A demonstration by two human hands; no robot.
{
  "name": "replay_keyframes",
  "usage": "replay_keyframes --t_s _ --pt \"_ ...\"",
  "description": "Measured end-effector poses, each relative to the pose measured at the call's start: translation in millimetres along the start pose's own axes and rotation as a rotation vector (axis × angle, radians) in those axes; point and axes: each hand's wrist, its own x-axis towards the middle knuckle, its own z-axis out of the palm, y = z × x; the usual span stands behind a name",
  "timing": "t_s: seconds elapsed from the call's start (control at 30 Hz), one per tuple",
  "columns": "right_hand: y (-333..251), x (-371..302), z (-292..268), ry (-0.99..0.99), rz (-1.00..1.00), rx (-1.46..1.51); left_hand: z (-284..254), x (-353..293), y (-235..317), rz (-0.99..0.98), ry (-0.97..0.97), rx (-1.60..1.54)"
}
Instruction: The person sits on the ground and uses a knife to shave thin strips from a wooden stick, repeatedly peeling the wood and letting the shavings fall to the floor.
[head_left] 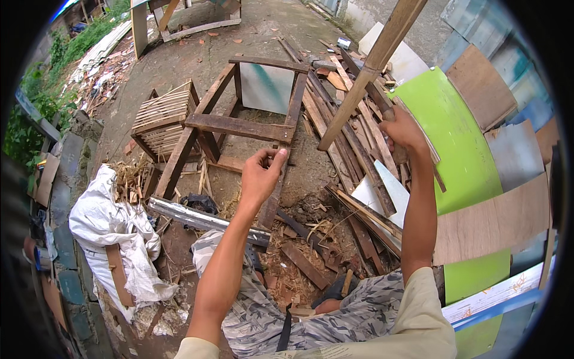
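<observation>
In front of me stands a wooden frame (239, 127) of dark, worn boards nailed together. My left hand (261, 178) is at its right near corner, thumb and fingers pinched together against the wood. Whatever small thing they may hold is hidden. My right hand (406, 133), raised to the right, is wrapped around a dark wooden handle (378, 96). Its far end blends into the boards behind, so the kind of tool is unclear. A white-edged plank (203, 219) crosses the near end of the frame, by my left knee.
A wooden post (365, 81) slants down between my hands. Loose planks (359, 131) are heaped to the right, beside green sheeting (460, 131). A slatted wooden crate (164, 119) and white sacking (113, 221) are on the left. Wood scraps (305, 263) litter the ground between my legs.
</observation>
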Motion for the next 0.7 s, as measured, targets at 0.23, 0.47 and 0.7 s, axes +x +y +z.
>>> replay_keyframes --t_s 0.23,0.47,0.7 --pt "230 81 198 0.128 0.112 -0.185 28 -3 1 0.017 -0.062 -0.059" --pt "111 41 115 -0.184 0.103 -0.194 3 -3 6 -0.010 -0.011 0.031" --pt "65 0 50 -0.154 0.106 -0.147 10 -7 10 0.050 -0.051 0.059"
